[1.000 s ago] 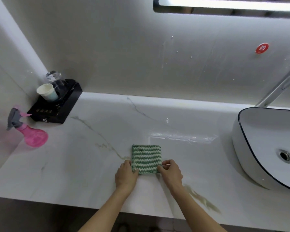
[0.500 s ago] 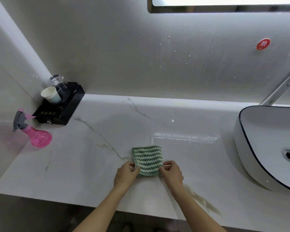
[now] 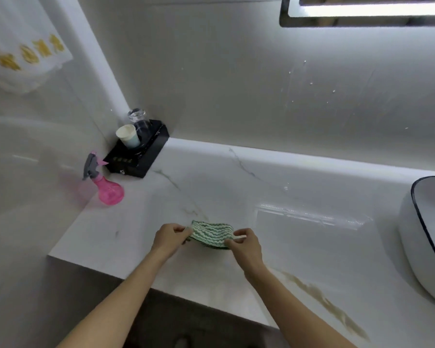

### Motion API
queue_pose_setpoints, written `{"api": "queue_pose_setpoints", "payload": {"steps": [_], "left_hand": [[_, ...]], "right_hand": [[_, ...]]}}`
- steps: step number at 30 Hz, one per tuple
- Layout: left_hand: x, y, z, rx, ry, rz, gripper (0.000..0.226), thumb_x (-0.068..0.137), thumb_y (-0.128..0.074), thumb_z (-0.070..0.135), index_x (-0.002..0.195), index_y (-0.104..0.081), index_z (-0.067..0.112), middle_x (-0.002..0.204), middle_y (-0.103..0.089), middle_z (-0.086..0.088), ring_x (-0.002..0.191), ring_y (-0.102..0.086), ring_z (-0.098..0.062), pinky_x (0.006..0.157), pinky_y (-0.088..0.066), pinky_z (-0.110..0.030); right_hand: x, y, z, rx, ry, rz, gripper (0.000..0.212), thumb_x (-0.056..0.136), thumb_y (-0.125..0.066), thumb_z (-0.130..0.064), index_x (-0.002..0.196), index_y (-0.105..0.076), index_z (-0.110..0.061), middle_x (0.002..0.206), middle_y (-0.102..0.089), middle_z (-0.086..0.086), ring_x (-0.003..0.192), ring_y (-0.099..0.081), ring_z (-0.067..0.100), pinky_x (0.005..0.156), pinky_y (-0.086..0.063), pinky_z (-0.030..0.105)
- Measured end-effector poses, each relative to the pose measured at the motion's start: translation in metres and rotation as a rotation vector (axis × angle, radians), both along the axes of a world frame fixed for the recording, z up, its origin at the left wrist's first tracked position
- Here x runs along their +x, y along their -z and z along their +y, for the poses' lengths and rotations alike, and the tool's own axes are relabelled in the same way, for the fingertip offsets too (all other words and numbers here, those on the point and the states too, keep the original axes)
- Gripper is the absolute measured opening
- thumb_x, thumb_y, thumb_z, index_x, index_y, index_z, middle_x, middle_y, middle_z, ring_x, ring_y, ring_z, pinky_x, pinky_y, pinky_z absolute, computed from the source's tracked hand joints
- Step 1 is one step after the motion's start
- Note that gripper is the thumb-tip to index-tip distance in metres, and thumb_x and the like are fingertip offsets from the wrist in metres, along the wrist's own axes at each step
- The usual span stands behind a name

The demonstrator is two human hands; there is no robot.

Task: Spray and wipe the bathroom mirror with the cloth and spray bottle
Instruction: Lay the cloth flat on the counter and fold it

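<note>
Towel (image 3: 23,46): hung at far left, its gold lettering too blurred to read.
Spray bottle (image 3: 106,187): pink, stood untouched near the counter's left corner.
Left hand (image 3: 170,238): pinched the cloth's left edge.
Cloth (image 3: 210,234): green-and-white striped, held just above the marble counter (image 3: 299,247).
Right hand (image 3: 245,244): pinched the right edge.
Mirror (image 3: 362,11): top right.

A white marble countertop (image 3: 299,237) is spanning the frame's middle, meeting glossy pale wall panels (image 3: 224,71). A white basin (image 3: 422,237) is sitting at the right edge, and a white towel (image 3: 23,46) is hanging upper left.
</note>
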State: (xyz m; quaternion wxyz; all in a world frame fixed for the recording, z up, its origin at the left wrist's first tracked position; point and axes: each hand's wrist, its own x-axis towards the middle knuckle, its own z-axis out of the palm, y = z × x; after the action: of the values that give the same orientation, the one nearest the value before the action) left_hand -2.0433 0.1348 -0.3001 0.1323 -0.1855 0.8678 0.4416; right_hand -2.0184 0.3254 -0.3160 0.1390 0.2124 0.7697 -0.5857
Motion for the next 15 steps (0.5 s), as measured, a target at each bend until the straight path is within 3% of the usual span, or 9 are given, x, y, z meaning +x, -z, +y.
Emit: {"api": "queue_pose_setpoints", "payload": {"steps": [5, 9, 12, 15], "left_hand": [[-0.008, -0.012, -0.100, 0.010, -0.111, 0.016, 0.018, 0.084, -0.065, 0.027, 0.070, -0.069, 0.015, 0.078, -0.072, -0.008, 0.077, -0.066, -0.022, 0.075, -0.050, -0.031], [-0.017, -0.017, -0.180, 0.043, -0.148, 0.021, 0.015, 0.087, -0.062, 0.026, 0.083, -0.067, 0.012, 0.084, -0.069, -0.007, 0.083, -0.064, -0.020, 0.058, -0.040, -0.021], [-0.028, -0.016, -0.228, 0.068, -0.140, 0.010, 0.019, 0.091, -0.057, 0.023, 0.099, -0.065, 0.008, 0.091, -0.066, -0.006, 0.085, -0.060, -0.017, 0.064, -0.041, -0.021], [-0.041, -0.013, -0.270, 0.077, -0.142, 0.024, 0.023, 0.092, -0.054, 0.018, 0.110, -0.061, 0.006, 0.096, -0.063, -0.005, 0.083, -0.060, -0.013, 0.067, -0.042, -0.024]], "right_hand": [[-0.022, -0.014, -0.098, -0.055, -0.108, 0.044, 0.028, 0.083, -0.066, -0.020, 0.107, -0.051, -0.016, 0.082, -0.058, -0.003, 0.068, -0.054, 0.009, 0.056, -0.040, 0.022], [-0.040, -0.016, -0.180, -0.081, -0.133, 0.042, 0.026, 0.085, -0.066, -0.021, 0.106, -0.052, -0.015, 0.083, -0.060, -0.002, 0.068, -0.055, 0.010, 0.059, -0.042, 0.023], [-0.055, -0.016, -0.231, -0.071, -0.128, 0.047, 0.024, 0.085, -0.065, -0.020, 0.105, -0.053, -0.014, 0.078, -0.059, -0.003, 0.070, -0.056, 0.013, 0.066, -0.045, 0.028], [-0.070, -0.017, -0.275, -0.070, -0.098, 0.079, 0.023, 0.086, -0.064, -0.019, 0.105, -0.053, -0.012, 0.077, -0.058, -0.003, 0.070, -0.056, 0.013, 0.062, -0.044, 0.026]]}}
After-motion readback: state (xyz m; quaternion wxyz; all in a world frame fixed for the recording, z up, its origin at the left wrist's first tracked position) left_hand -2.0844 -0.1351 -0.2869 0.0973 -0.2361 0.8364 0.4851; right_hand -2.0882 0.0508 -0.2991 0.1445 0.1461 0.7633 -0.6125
